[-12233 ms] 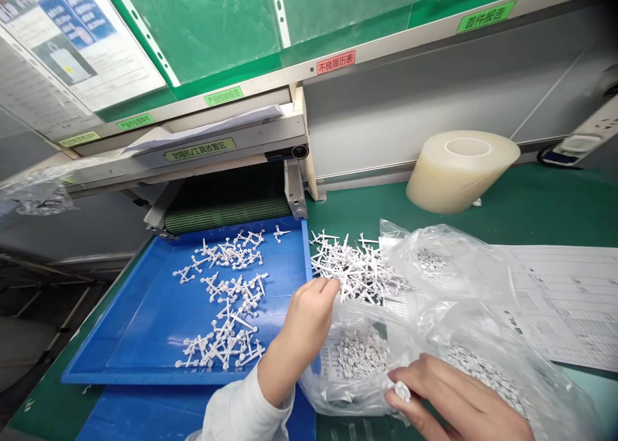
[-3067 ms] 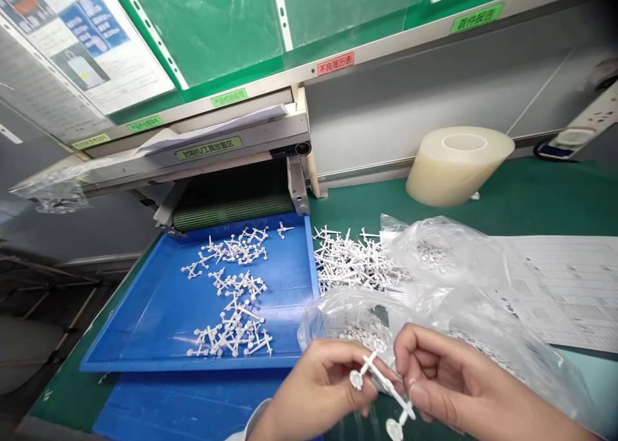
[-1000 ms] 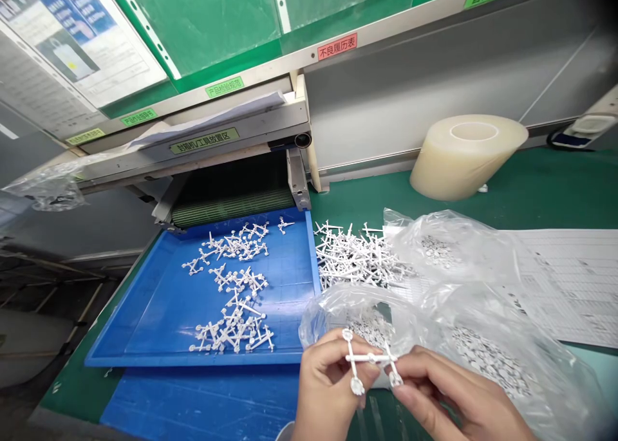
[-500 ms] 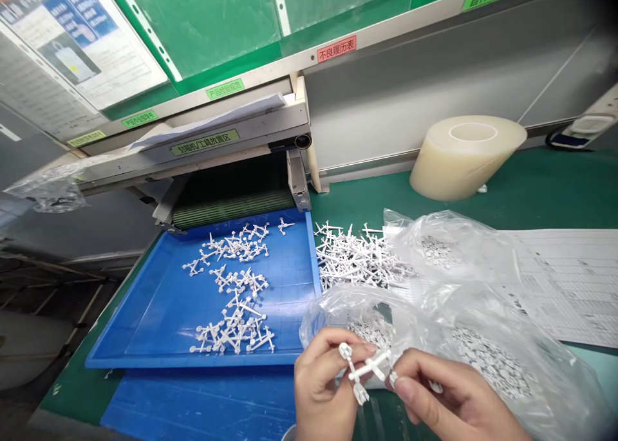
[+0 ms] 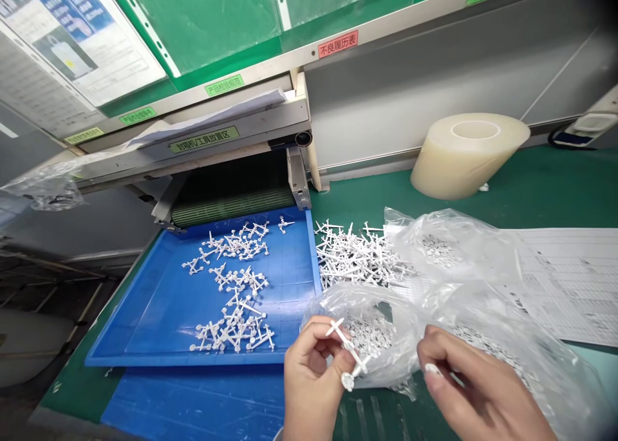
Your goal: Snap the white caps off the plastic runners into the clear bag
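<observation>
A white plastic sprue (image 5: 348, 344) with a cross-shaped end and small parts on it is pinched between the thumb and fingers of my left hand (image 5: 313, 367). One round part sits at its lower end. My right hand (image 5: 476, 380) is apart from it to the right, fingers curled, with a small white plastic part (image 5: 432, 368) at the thumb tip. Its palm side is partly hidden. Below and behind both hands lies an open clear plastic bag (image 5: 405, 357) of small white parts.
A blue tray (image 5: 154, 312) holds white sprues with parts attached, under a conveyor end (image 5: 236, 206). Bare sprues (image 5: 357, 254) are piled right of it. More bags (image 5: 483, 235) of parts lie over paper sheets (image 5: 570, 280). A tape roll (image 5: 463, 164) stands behind.
My hands have moved apart, the right one going right and slightly up. My left hand has turned the sprue, which now shows fewer parts on its near side.
</observation>
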`<state>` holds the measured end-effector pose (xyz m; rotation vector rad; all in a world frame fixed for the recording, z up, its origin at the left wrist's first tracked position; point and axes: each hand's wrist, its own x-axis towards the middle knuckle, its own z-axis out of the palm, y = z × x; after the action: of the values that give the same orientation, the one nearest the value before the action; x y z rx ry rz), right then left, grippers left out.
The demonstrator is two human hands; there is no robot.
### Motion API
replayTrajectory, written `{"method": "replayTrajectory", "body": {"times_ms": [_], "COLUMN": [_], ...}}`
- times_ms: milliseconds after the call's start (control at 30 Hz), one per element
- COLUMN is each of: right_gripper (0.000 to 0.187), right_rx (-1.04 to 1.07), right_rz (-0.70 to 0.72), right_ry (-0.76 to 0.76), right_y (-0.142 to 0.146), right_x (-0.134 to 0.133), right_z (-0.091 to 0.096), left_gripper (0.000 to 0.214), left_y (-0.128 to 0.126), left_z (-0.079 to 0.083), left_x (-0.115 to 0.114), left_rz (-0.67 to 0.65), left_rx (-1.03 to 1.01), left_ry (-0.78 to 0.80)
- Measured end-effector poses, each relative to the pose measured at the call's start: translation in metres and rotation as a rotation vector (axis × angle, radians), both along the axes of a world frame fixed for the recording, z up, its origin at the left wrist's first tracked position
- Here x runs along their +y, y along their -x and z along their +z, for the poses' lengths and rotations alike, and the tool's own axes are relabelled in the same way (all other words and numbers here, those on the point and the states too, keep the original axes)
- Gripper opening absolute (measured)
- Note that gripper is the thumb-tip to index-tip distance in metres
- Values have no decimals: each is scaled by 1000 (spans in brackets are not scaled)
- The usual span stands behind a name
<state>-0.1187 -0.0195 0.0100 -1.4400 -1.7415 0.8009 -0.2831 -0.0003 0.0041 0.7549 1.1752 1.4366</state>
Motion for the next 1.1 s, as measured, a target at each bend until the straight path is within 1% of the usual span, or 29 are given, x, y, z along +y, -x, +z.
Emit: {"method": "replayTrajectory", "body": {"times_ms": [100, 200, 300, 367, 467, 567, 633, 733, 833, 900, 1033, 1067, 1100], "right_gripper": [28, 26, 21, 22, 25, 26, 25, 27, 23, 24, 29, 29, 29], "right_rx": [-11, -112, -269, -318, -304, -260, -126, 215, 460, 606, 985, 1044, 1060], "right_rz": [73, 106, 188, 237, 293, 302, 243, 156, 207, 274, 391, 396, 390], "right_ry": [114, 189, 146, 121, 105, 88, 126, 272, 448, 580, 911, 959, 966], "right_y": [-5, 2, 16, 25, 30, 25, 18, 10, 6, 7, 10, 10, 11], "right_x": [13, 26, 35, 39, 42, 41, 40, 39, 40, 41, 42, 41, 40], "right_z": [0, -2, -9, -15, -21, -17, -8, 9, 20, 19, 9, 7, 6], "left_gripper": [23, 23, 22, 23, 24, 22, 22, 22, 20, 19, 18, 18, 18], "left_y": [1, 3, 4, 4, 4, 5, 5, 5, 5, 5, 7, 7, 7], "left_z": [2, 3, 5, 6, 7, 8, 8, 8, 7, 6, 6, 7, 7], "left_x": [0, -1, -2, -3, -3, -4, -4, -4, -4, -4, -5, -5, -6], "left_rz": [-10, -34, -50, -47, -55, -69, -82, -129, -186, -217, -254, -255, -254], "left_rx": [28, 37, 21, 18, 22, 24, 25, 37, 60, 83, 121, 128, 134], "left_ry": [-1, -20, -32, -22, -13, -24, -20, -5, -25, -51, -97, -102, -101]}}
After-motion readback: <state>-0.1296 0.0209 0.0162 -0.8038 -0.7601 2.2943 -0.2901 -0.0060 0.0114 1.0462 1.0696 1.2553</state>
